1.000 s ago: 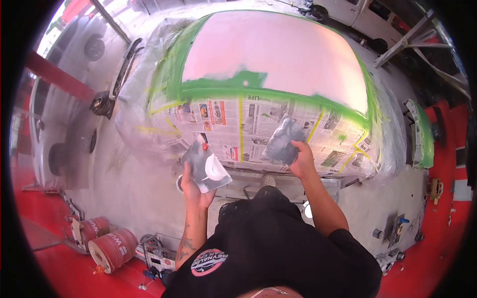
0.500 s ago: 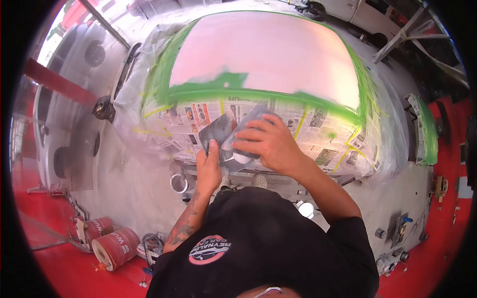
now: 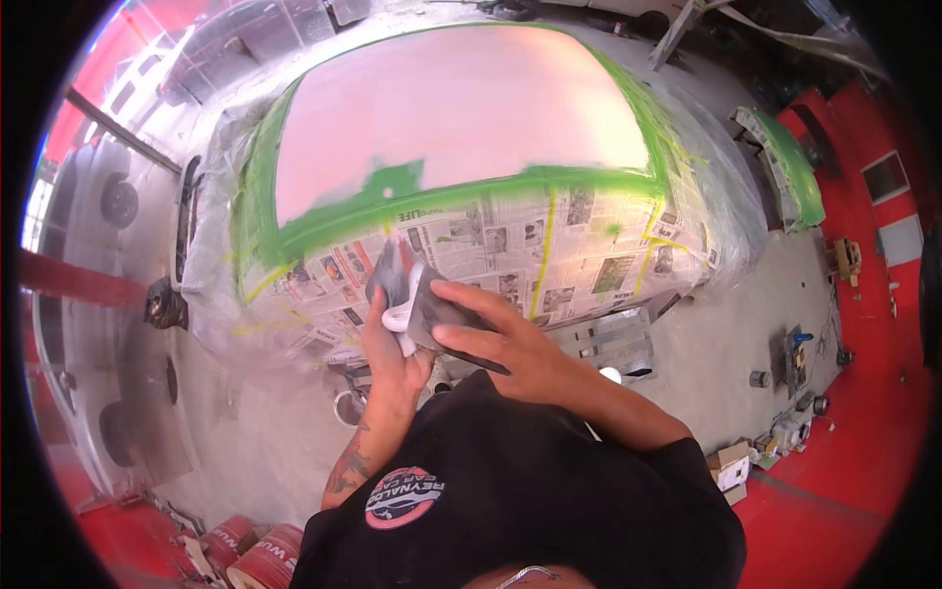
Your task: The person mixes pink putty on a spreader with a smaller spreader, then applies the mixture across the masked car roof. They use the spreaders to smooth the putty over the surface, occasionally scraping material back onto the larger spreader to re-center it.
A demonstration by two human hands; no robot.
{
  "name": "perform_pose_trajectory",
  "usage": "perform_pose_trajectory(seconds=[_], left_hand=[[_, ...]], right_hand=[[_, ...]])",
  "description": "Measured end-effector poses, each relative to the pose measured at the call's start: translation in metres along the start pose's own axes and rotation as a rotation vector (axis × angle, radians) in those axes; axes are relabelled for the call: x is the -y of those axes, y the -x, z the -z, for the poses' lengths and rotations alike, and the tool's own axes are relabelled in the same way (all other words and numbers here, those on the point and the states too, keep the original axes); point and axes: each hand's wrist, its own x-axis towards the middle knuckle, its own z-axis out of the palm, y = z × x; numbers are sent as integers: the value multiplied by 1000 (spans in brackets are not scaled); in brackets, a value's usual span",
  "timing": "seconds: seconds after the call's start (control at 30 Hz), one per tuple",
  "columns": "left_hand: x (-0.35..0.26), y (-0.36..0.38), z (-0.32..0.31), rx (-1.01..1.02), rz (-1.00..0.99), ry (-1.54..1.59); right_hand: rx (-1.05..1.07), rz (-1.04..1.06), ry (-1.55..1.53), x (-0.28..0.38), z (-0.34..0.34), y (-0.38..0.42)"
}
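Observation:
My left hand (image 3: 390, 361) is closed around the lower edge of a thin dark grey sheet (image 3: 386, 285), thumb along its side. My right hand (image 3: 505, 339) grips a second flat, dark rectangular plate (image 3: 446, 319), its fingers bent over the upper face. Between the two lies a smooth white, putty-like material (image 3: 398, 316); I cannot tell exactly what it is. Both hands are close together in front of my chest. Beyond them is a car panel (image 3: 471, 108), pinkish white with a green border and a bare green patch. Newspaper (image 3: 481, 250) taped with yellow strips hangs below it.
Clear plastic sheeting (image 3: 721, 236) drapes around the panel. A pallet (image 3: 613, 344) lies on the floor under the newspaper. Red drums (image 3: 267, 560) stand at lower left, and a green part (image 3: 785, 172) rests on a stand at right. A grey car (image 3: 93, 294) is at left.
My view has turned to the right. The right-hand plate has tilted and swung down, lying in front of the left-hand sheet, and both hands have come lower and nearer my body.

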Motion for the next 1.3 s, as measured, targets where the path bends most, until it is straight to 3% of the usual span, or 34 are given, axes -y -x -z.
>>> perform_pose_trajectory(seconds=[0.07,0.13,0.2,0.27,0.37,0.4,0.47,0.5,0.53,0.6,0.67,0.7,0.73,0.8,0.83,0.87,0.93,0.97,1.0,1.07,1.1,1.13,1.2,1.27,1.3], left_hand=[[1,18,-15,-16,-48,-118],[-2,19,-6,-37,-40,-151],[-3,17,2,73,-206,-212],[-3,13,13,94,-225,-255],[-4,11,16,18,-358,-372],[-7,12,16,-26,-386,-354],[-13,10,19,-66,-415,-332],[-17,6,22,10,-387,-384],[-19,5,24,78,-362,-434],[-18,5,34,120,-315,-475],[-13,-6,60,46,-440,-906],[-14,0,52,53,-495,-1104],[-16,-1,47,41,-504,-1102],[-19,-1,39,-173,-468,-1061],[-23,0,34,-40,-407,-796],[-25,2,28,-47,-410,-792],[-29,4,12,-102,-393,-217],[-38,5,13,-23,-317,-101],[-40,3,13,-34,-327,-89],[-42,5,17,-24,-87,-11],[-37,8,19,96,-48,63],[-33,10,20,91,-55,68],[-22,15,19,94,22,131],[-22,25,3,46,-45,2],[-23,25,4,65,-104,-41]], right_hand=[[67,-35,212,-28,9,16],[424,-191,628,-58,25,38],[467,-326,564,-57,25,44],[-150,-537,62,-39,22,29],[-110,-644,61,-50,-2,50],[-121,-643,58,-49,-4,50],[388,-441,413,-46,-2,46],[344,-607,573,-35,1,34],[355,-599,573,-27,8,22],[42,-341,887,-19,20,-2],[60,-240,876,-17,16,-12],[200,-119,862,-15,8,-12],[336,3,848,-12,1,-11],[424,-20,779,-10,-14,4],[467,-3,766,-9,-15,8],[508,8,750,-8,-14,10],[519,-20,730,-1,-7,12],[396,21,701,4,-2,9],[278,61,667,10,0,4],[214,83,501,29,-1,-9],[128,97,346,33,-3,-13],[136,99,340,26,-9,-14],[60,-39,260,-7,-22,-7],[105,-90,320,-40,-7,8],[316,-234,538,-54,8,19]])
